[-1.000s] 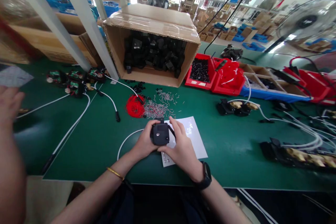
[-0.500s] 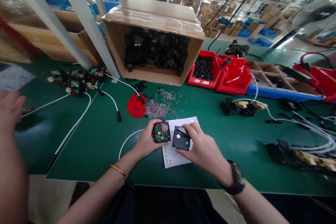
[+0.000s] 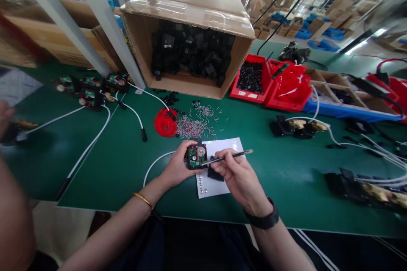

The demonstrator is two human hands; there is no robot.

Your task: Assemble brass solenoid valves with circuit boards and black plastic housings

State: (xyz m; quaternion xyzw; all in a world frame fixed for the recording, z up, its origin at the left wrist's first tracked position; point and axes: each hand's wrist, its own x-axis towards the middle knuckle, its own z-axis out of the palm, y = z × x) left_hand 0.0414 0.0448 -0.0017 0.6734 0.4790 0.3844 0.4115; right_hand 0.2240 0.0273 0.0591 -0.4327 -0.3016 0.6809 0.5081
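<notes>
The left hand (image 3: 176, 165) has its fingers gripping an open device (image 3: 193, 159). The right hand (image 3: 240, 175) pinches a tool (image 3: 243, 153) aimed at it.

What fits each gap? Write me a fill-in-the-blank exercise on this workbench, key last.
The slim tool is in the ____ grip.
The opened housing in the other grip shows a ____ circuit board.
The gold bracelet is on the ____ arm.
The coil beside the loose metal pins is ____.

Missing words: right; green; left; red.
</notes>
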